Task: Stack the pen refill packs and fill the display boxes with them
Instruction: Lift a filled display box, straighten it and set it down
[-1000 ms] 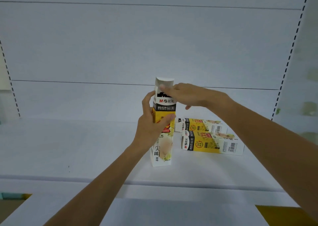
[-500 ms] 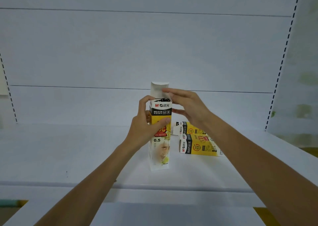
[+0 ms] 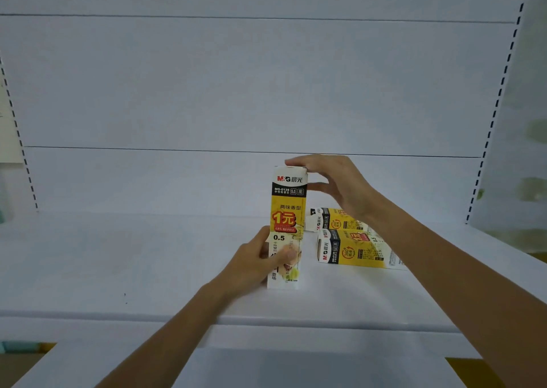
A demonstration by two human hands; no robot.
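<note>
Back wall (image 3: pixel 236 92): plain white panels with nothing hung on them, so nothing crowds my work.
Shelf (image 3: pixel 118 254): the white board I work on; it bears the box's weight, so my hands only have to steady it.
Upright box (image 3: pixel 288 204): the yellow, black and white refill box stands on end near the shelf's front edge, printed face toward me, top flap down. I judge it is stood this way so the top can be closed from above.
Nearer flat box (image 3: pixel 352 251): lies on its side just right of the upright one, partly behind my right forearm.
Farther flat box (image 3: pixel 334 220): lies just behind the nearer one, apparently touching it; the two look parked in a row out of my way.
Right hand (image 3: pixel 334 183): fingers lie across the box top, thumb against its right side, a light pinch on the top corner, likely to seat the flap.
Left hand (image 3: pixel 254 266): wrapped around the lower half, thumb across the front, holding the box against tipping.
</note>
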